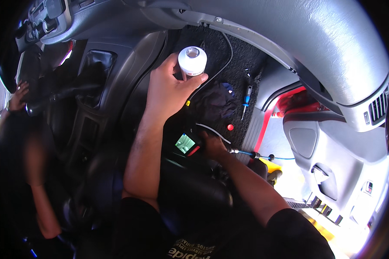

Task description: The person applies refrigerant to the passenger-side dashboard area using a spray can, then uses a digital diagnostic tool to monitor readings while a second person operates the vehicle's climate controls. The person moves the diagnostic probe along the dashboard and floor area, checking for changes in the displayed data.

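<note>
White canister held up in the left hand, in a car's front passenger space

The wearer's left hand (165, 93) has its fingers and thumb wrapped around a small white canister (193, 64) with a silvery, round-mouthed top, raised above dark floor carpet (244, 56). The right hand (212, 146) is nearer the wearer than the canister and slightly to its right, in deep shadow; whether it grips anything cannot be told. Just left of that hand, on the wearer's side of the canister, a handheld display device (185, 143) shows a lit, greenish picture.

To the canister's right, a screwdriver (247, 98) with a blue handle lies on the carpet. Between it and the canister, slightly nearer the wearer, is a crumpled dark cloth (214, 103). A round red cap (230, 127) lies closer to the wearer than the canister and to its right; further that way runs a blue hose (246, 152) with metal fittings.

Beyond the canister, a grey dashboard (268, 19) curves off rightward. An open grey door (309, 144) stands well to its right. Well to its left are a gear lever boot (103, 60) and another person's hand (18, 97).
</note>
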`<state>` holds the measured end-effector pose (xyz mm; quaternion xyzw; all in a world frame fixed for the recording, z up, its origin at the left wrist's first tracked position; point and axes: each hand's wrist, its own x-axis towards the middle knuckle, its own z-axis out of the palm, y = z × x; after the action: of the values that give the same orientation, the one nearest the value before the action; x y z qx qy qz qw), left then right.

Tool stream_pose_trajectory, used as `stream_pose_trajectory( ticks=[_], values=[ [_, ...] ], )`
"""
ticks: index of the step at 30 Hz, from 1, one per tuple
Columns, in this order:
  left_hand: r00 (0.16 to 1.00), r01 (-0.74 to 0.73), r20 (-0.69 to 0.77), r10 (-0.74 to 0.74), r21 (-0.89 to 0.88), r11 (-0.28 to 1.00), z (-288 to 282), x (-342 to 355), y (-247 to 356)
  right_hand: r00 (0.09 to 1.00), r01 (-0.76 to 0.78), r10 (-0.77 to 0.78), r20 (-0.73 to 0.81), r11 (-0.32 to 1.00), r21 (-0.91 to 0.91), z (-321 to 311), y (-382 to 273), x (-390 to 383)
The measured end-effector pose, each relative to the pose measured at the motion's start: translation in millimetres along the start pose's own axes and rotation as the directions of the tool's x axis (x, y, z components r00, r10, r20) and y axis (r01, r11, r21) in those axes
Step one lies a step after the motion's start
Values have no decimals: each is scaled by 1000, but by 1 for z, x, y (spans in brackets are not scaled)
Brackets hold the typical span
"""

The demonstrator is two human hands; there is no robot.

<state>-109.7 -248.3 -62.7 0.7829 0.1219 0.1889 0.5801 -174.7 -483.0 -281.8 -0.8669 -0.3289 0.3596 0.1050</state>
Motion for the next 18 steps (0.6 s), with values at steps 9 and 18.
stream_pose_trajectory(
  ticks=[9,18],
  values=[
    [995,-91,-35,94,73,993,2,-1,-2,931,173,-43,-362,926,335,-83,11,-80],
    [935,-102,342,95,4,995,-2,-23,53,799,321,220,-559,630,707,-172,43,-218]
  ],
)
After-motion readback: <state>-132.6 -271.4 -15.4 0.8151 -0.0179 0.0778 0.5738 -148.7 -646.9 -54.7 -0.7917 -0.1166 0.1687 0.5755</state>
